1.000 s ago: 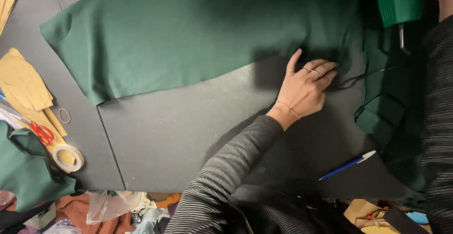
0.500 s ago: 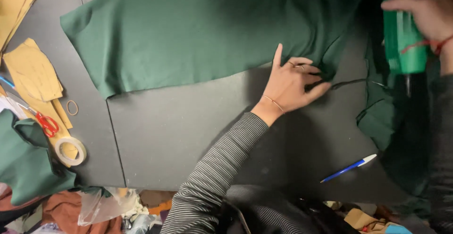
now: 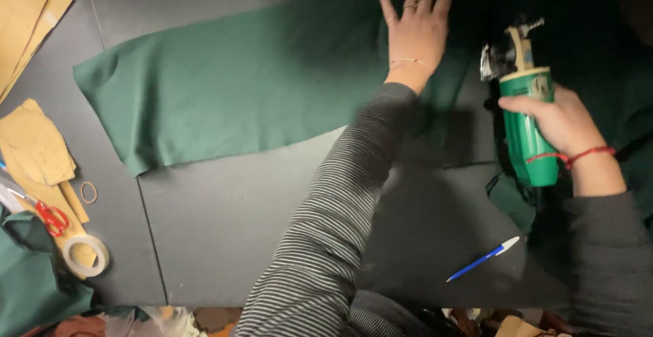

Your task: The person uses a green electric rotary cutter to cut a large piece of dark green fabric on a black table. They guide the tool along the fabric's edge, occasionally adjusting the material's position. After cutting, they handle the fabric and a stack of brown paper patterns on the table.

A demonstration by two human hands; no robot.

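Left hand (image 3: 416,27) lies flat and open on the green fabric (image 3: 238,89), fingers spread near the cloth's far edge, seemingly to pin it smooth against the dark table (image 3: 231,221). Right hand (image 3: 561,123) is wrapped around the green body of a handheld electric cutter (image 3: 525,116), whose metal head points away from the person, just beside the cloth's right end (the blade itself is too dark to make out). That grip likely keeps the tool upright and steady. A blue pen (image 3: 483,260) lies well apart on the near table. At the left edge sit red-handled scissors (image 3: 51,218), a tape roll (image 3: 85,255) and tan paper patterns (image 3: 34,146).
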